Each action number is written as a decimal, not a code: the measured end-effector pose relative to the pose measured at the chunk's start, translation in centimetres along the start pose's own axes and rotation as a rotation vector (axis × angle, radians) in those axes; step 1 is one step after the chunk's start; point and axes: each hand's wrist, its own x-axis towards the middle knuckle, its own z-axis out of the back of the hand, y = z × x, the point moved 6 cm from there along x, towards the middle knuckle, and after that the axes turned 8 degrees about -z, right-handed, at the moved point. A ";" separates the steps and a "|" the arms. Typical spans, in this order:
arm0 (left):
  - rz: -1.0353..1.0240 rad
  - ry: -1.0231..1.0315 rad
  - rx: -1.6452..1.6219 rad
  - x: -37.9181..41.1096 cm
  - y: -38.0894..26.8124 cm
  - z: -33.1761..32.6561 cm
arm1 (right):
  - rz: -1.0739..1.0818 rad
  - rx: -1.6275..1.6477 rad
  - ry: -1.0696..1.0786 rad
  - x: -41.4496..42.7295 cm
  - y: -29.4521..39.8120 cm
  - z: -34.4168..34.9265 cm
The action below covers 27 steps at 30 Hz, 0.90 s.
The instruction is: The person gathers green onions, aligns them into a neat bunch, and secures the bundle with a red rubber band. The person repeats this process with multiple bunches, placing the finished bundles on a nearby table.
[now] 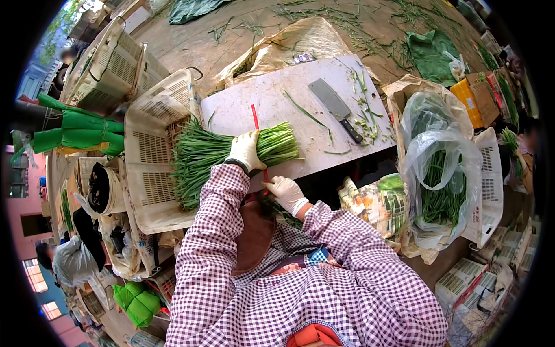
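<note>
A thick bundle of long green leafy stalks, like garlic chives [204,156], lies across the left part of a white board [269,95], its cut ends to the right. My left hand [246,152], in a pale glove, presses on top of the bundle. Under the bundle runs a red tie strip [254,117], one end showing beyond it on the board. My right hand [286,193], gloved too, pinches the near end of the strip at the board's front edge. A cleaver [331,102] with a black handle rests on the board's right half, beside loose stalks and trimmed bits [366,123].
A white plastic crate [151,217] adjoins the board on the left, under the leaf tips. Right of the board stands a clear plastic bag of greens [442,186]. A patterned bag [377,199] sits below the board's edge. Other people are at the far left and right.
</note>
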 end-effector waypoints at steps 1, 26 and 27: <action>0.002 0.003 0.001 -0.1 0.0 0.2 | 0.044 -0.015 0.006 0.1 0.3 -0.5; -0.077 0.071 0.007 0.3 1.0 -0.7 | 0.002 0.057 -0.205 9.7 -0.5 1.9; -0.091 -0.037 0.022 0.4 1.4 -1.8 | 0.008 0.050 -0.192 9.8 -0.2 2.0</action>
